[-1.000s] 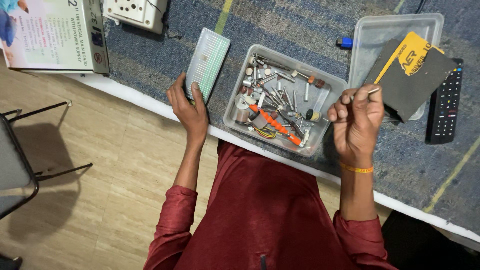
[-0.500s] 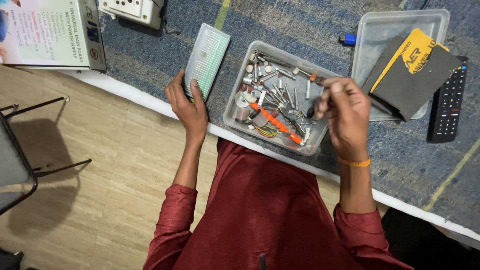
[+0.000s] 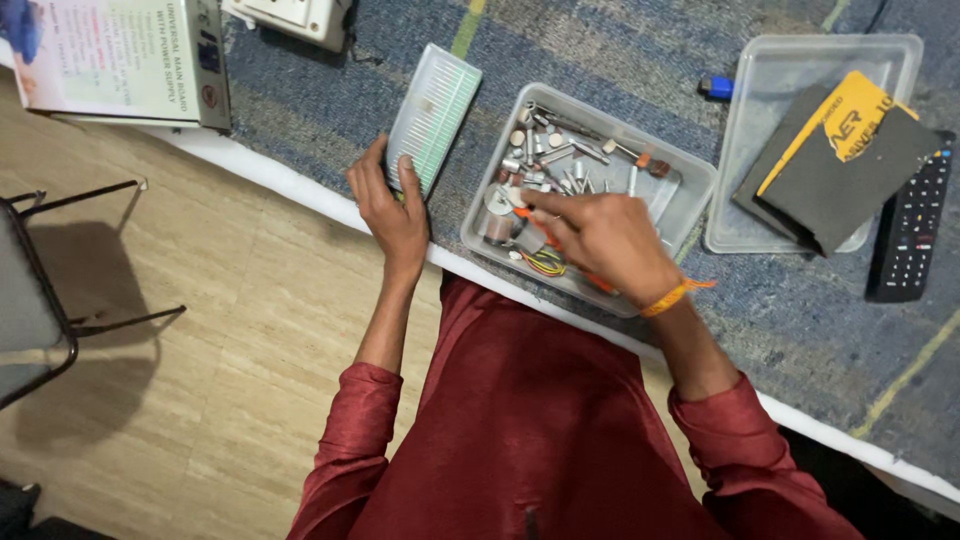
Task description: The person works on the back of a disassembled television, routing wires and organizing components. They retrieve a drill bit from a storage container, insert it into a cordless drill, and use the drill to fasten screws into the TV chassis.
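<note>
My left hand point(image 3: 392, 208) grips the near end of a white and green breadboard point(image 3: 436, 108) that lies on the blue cloth near the table edge. My right hand point(image 3: 598, 236) reaches into a clear plastic tray point(image 3: 692, 182) filled with several small metal parts, wires and an orange-handled tool. Its fingers point left and lie low over the parts at the tray's near left side. The fingertips are close together, and whether they pinch a part is hidden. An orange thread band is on that wrist.
A second clear container point(image 3: 770, 90) to the right holds a black and yellow sheet pack point(image 3: 835, 165). A black remote point(image 3: 910, 225) lies beside it. A small blue object point(image 3: 715, 87), a printed box point(image 3: 120, 60) and a white socket unit point(image 3: 295, 15) sit farther back. A dark chair point(image 3: 40, 300) stands on the left.
My right hand has come from the right container's edge, where it held a thin metal piece, leftward and down into the parts tray. The left hand stays on the breadboard.
</note>
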